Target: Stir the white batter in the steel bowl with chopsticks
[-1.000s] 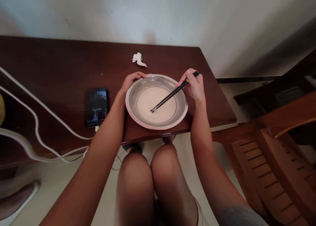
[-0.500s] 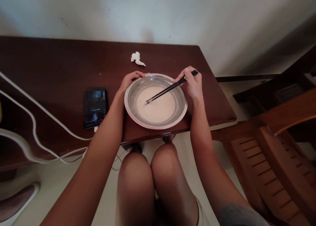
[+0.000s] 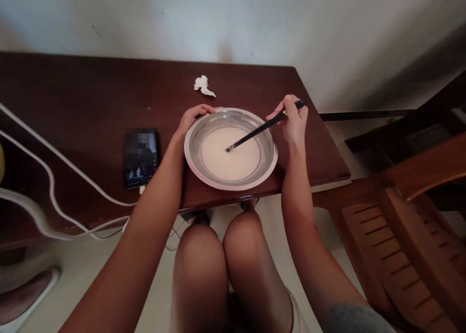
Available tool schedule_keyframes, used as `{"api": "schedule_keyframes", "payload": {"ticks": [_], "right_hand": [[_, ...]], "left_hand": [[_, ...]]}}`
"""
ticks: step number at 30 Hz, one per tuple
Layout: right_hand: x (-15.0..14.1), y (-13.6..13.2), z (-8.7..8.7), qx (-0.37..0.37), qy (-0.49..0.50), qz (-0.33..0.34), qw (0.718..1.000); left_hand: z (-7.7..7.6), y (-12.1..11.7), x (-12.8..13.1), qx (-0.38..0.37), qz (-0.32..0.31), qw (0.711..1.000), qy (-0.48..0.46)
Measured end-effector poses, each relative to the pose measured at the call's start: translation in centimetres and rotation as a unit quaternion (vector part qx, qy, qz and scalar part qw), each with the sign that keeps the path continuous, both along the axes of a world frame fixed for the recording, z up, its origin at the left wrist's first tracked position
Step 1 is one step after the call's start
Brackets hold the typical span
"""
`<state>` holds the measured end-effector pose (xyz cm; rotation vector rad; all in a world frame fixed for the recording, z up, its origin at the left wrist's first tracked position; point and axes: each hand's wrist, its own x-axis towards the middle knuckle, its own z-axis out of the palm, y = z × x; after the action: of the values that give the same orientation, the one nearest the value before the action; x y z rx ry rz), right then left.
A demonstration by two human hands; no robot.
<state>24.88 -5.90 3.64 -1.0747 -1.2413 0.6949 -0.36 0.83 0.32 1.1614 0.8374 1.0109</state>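
Note:
A wide metal bowl (image 3: 267,166) stands at the front edge of the dark brown table, holding a pale, creamy liquid (image 3: 233,165). My left hand (image 3: 192,118) grips the bowl's far left rim; its thumb side is partly hidden. In my right hand (image 3: 294,119), beyond the bowl's right rim, is a pair of black chopsticks (image 3: 260,128) with gold bands, held together. They slant down to the left, and their pale tips meet the liquid near the middle of the bowl.
Behind the bowl lies a crumpled white tissue (image 3: 204,86). A phone (image 3: 141,158) with a lit screen is left of my forearm, plugged into a white cable (image 3: 91,187). To the right stands a slatted wooden chair (image 3: 386,236). A pale wall (image 3: 163,22) backs the table (image 3: 73,95).
My right hand and the chopsticks have moved right, drawing the tips from the liquid's left side towards its middle. My left hand stays on the rim. The phone's screen picture has changed.

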Motion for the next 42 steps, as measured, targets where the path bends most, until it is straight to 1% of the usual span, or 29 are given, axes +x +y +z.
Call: {"api": "schedule_keyframes", "payload": {"ticks": [5, 6, 10, 11, 15, 16, 19, 21, 25, 27, 30, 32, 33, 36, 38, 42], "right_hand": [[-0.15, 0.01, -0.14, -0.027, -0.029, 0.070, 0.997], [-0.13, 0.02, -0.16, -0.025, -0.030, 0.068, 0.997], [0.14, -0.05, -0.16, -0.008, -0.014, 0.013, 1.000], [0.16, -0.08, -0.16, -0.008, -0.012, 0.014, 1.000], [-0.06, -0.10, -0.15, -0.020, -0.035, 0.078, 0.996], [-0.11, -0.08, -0.11, -0.016, -0.036, 0.082, 0.996], [-0.02, -0.09, 0.05, 0.009, -0.016, 0.047, 0.999], [0.06, -0.16, 0.11, 0.011, -0.008, 0.031, 0.999], [-0.15, -0.18, -0.02, -0.022, -0.039, 0.076, 0.996], [-0.17, -0.07, -0.09, -0.024, -0.044, 0.076, 0.996], [0.14, 0.06, -0.10, -0.007, -0.023, 0.027, 0.999], [0.31, 0.03, -0.10, 0.000, -0.009, 0.011, 1.000], [0.30, -0.01, -0.11, -0.002, -0.009, 0.019, 1.000], [0.03, -0.13, -0.10, -0.030, -0.033, 0.076, 0.996], [-0.07, -0.13, -0.03, -0.034, -0.040, 0.086, 0.995], [0.27, -0.09, 0.12, -0.009, -0.012, 0.014, 1.000]], "left_hand": [[-0.27, 0.15, -0.03, -0.015, -0.013, 0.999, -0.034], [-0.30, 0.18, -0.04, -0.013, -0.014, 0.999, -0.034], [-0.24, 0.20, -0.05, 0.002, -0.001, 1.000, -0.010], [-0.22, 0.18, -0.05, 0.002, 0.001, 1.000, -0.007], [-0.18, 0.09, -0.07, -0.003, 0.004, 1.000, -0.004], [-0.18, 0.08, -0.08, -0.005, 0.005, 1.000, -0.001], [-0.15, 0.07, -0.09, -0.007, 0.003, 1.000, -0.001], [-0.13, 0.07, -0.09, -0.004, 0.000, 1.000, -0.005], [-0.08, 0.04, -0.05, -0.005, -0.002, 1.000, -0.008], [-0.04, 0.00, -0.02, -0.007, -0.001, 1.000, -0.008], [0.04, -0.06, 0.03, -0.009, -0.006, 1.000, -0.019], [0.09, -0.09, 0.05, -0.009, -0.007, 1.000, -0.022], [0.09, -0.09, 0.06, -0.008, -0.004, 1.000, -0.018], [0.04, -0.07, 0.09, -0.005, 0.006, 1.000, -0.004], [-0.03, -0.04, 0.08, -0.004, 0.006, 1.000, -0.006], [-0.03, -0.04, 0.06, -0.003, 0.005, 1.000, -0.004]]}}
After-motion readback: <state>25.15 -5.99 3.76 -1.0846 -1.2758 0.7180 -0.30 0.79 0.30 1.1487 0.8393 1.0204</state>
